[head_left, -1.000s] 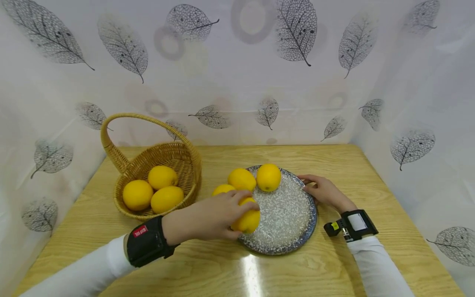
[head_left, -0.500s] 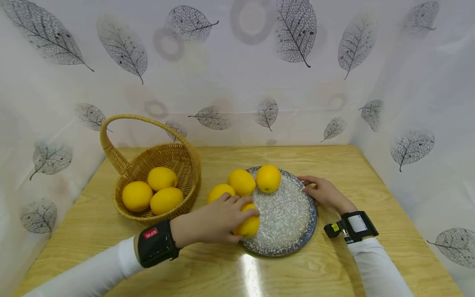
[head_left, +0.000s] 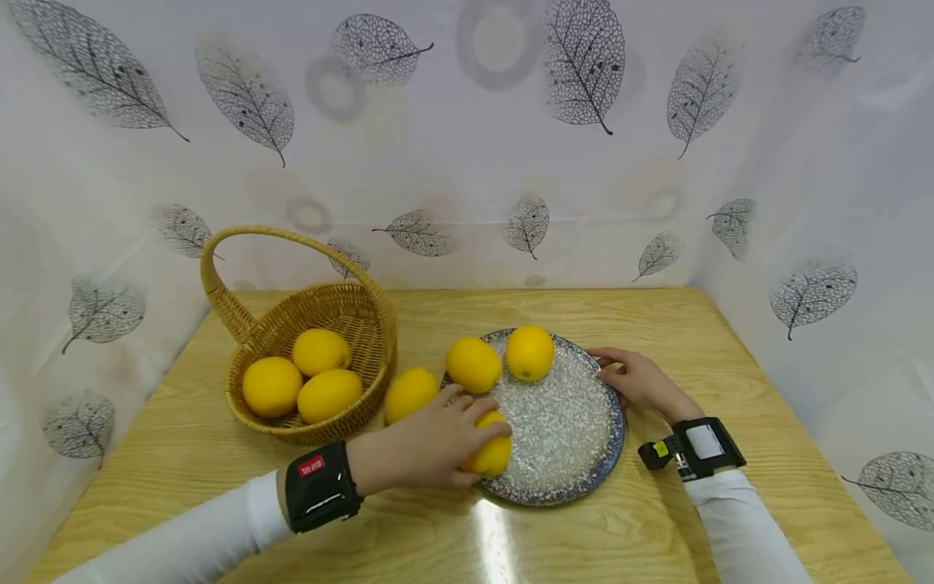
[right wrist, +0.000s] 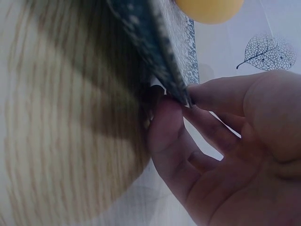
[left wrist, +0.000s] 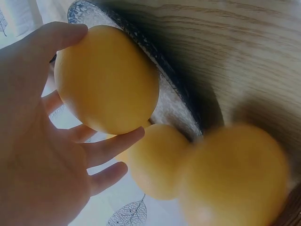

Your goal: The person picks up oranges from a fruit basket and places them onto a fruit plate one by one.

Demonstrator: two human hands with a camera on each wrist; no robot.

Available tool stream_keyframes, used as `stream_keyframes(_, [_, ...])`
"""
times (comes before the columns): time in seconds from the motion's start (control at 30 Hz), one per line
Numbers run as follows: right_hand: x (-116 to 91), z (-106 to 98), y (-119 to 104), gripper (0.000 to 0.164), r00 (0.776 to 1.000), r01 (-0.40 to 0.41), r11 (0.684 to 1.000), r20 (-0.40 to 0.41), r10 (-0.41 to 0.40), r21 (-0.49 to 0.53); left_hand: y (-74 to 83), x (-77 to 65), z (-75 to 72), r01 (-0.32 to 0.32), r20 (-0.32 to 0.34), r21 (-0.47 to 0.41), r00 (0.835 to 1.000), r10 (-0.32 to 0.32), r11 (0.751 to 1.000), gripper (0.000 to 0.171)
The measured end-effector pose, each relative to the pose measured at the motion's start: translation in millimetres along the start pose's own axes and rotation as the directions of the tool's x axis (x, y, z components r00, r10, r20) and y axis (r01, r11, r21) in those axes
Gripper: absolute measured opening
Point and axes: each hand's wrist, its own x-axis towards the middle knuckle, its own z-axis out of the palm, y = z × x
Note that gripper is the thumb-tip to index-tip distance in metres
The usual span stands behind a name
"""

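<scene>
My left hand (head_left: 445,438) holds a yellow lemon (head_left: 490,448) at the near left rim of a round speckled plate (head_left: 554,430). In the left wrist view the thumb and fingers curve around that lemon (left wrist: 108,80). On the plate's far left part sit two more lemons, one at the rim (head_left: 473,364) and one beside it (head_left: 529,353). Another lemon (head_left: 412,394) lies between plate and basket, partly behind the left hand. My right hand (head_left: 642,380) pinches the plate's right rim; in the right wrist view the thumb is above the rim (right wrist: 160,52) and fingers are underneath.
A wicker basket (head_left: 383,324) with a tall handle stands at the left, with three lemons (head_left: 328,395) inside. The wooden table (head_left: 409,535) ends at a leaf-printed sheet (head_left: 452,146) hanging behind and along both sides.
The lemon between plate and basket has shifted left and nearer, toward the basket. My left wrist has moved right and slightly nearer, still holding its lemon. The right hand stays put.
</scene>
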Motion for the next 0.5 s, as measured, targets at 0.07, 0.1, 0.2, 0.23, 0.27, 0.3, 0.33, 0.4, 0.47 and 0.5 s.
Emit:
stream_keyframes(0.07, [0.0, 0.4, 0.4, 0.048, 1.0, -0.001, 1.0, 0.0, 0.001, 0.002, 0.0, -0.2, 0.7, 0.005, 0.004, -0.003, 1.0, -0.005, 1.0, 0.069])
stream_keyframes(0.1, [0.0, 0.6, 0.5, 0.048, 1.0, -0.001, 1.0, 0.0, 0.001, 0.002, -0.1, -0.4, 1.0, 0.007, 0.007, -0.007, 1.0, -0.007, 1.0, 0.069])
stream_keyframes(0.2, [-0.3, 0.9, 0.3, 0.048, 1.0, 0.0, 1.0, -0.003, 0.0, 0.004, -0.2, -0.5, 1.3, 0.015, 0.024, -0.012, 1.0, -0.014, 1.0, 0.072])
stream_keyframes(0.23, [-0.4, 0.9, 0.1, 0.048, 1.0, 0.0, 1.0, -0.004, 0.0, 0.003, -0.2, -0.7, 1.1, 0.017, 0.028, -0.015, 0.999, -0.016, 1.0, 0.073])
stream_keyframes(0.27, [-0.6, 0.9, -0.2, 0.048, 1.0, 0.001, 1.0, -0.005, -0.001, 0.004, -0.3, -0.7, 1.1, 0.017, 0.031, -0.015, 0.999, -0.017, 1.0, 0.073])
stream_keyframes(0.3, [-0.9, 0.8, -0.6, 0.048, 1.0, 0.003, 1.0, -0.006, -0.003, 0.004, -0.4, -0.9, 1.1, 0.017, 0.032, -0.015, 0.999, -0.017, 1.0, 0.074])
stream_keyframes(0.33, [-1.1, 0.7, -1.2, 0.048, 1.0, 0.003, 1.0, -0.006, -0.003, 0.004, -0.5, -0.9, 1.0, 0.017, 0.032, -0.014, 0.999, -0.017, 1.0, 0.075])
stream_keyframes(0.4, [-1.1, 0.5, -1.8, 0.048, 1.0, 0.0, 1.0, -0.004, 0.0, 0.003, -0.8, -1.2, 0.5, 0.015, 0.029, -0.013, 0.999, -0.014, 1.0, 0.076])
stream_keyframes(0.47, [-0.9, 0.2, -2.3, 0.048, 1.0, -0.005, 1.0, -0.002, 0.005, 0.004, -1.0, -1.4, -0.3, 0.01, 0.022, -0.014, 1.0, -0.009, 1.0, 0.076])
stream_keyframes(0.5, [-0.6, 0.2, -2.5, 0.048, 1.0, -0.009, 1.0, -0.001, 0.009, 0.003, -1.2, -1.6, -0.6, 0.007, 0.018, -0.016, 1.0, -0.007, 1.0, 0.076])
